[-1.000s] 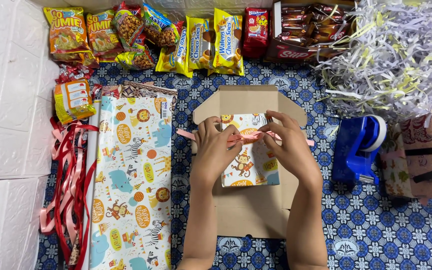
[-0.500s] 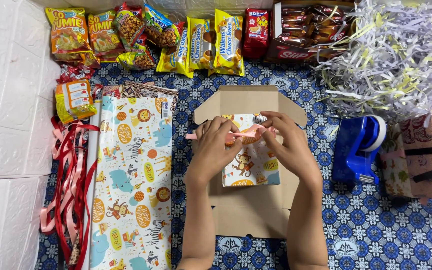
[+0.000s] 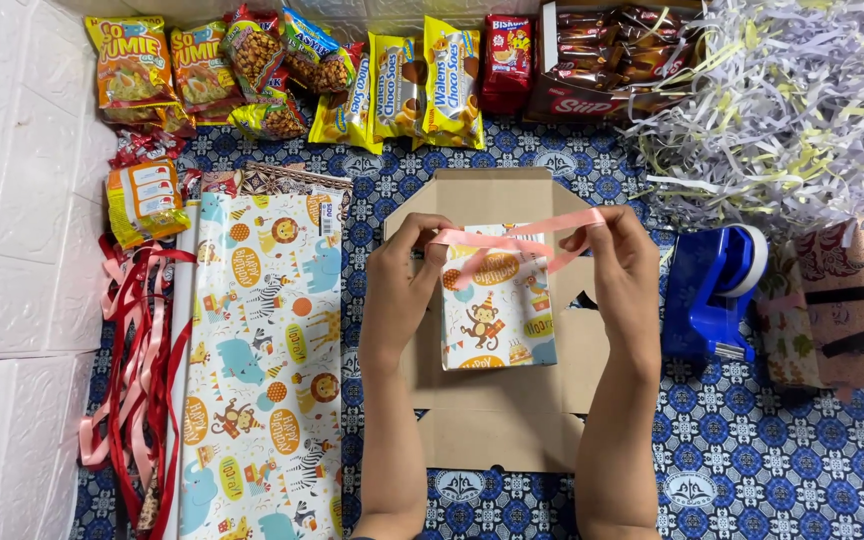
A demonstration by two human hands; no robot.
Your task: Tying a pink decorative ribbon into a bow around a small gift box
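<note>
A small box wrapped in animal-print birthday paper (image 3: 497, 310) lies on a flattened brown cardboard piece (image 3: 497, 420). A pink ribbon (image 3: 512, 240) runs across the box's top edge, crossed over itself. My left hand (image 3: 402, 285) pinches the ribbon's left part at the box's upper left corner. My right hand (image 3: 622, 270) pinches the ribbon's right end, lifted a little above the box's upper right corner. Both forearms reach up from the bottom edge.
A roll of matching wrapping paper (image 3: 257, 370) lies at left beside red and pink ribbons (image 3: 137, 390). Snack packets (image 3: 292, 75) line the back. Shredded paper (image 3: 792, 110) fills the back right. A blue tape dispenser (image 3: 712, 290) and a patterned bag (image 3: 847, 310) stand at right.
Both hands have moved apart and slightly up, drawing the pink ribbon out wider over the top of the wrapped box. The box has stayed in place.
</note>
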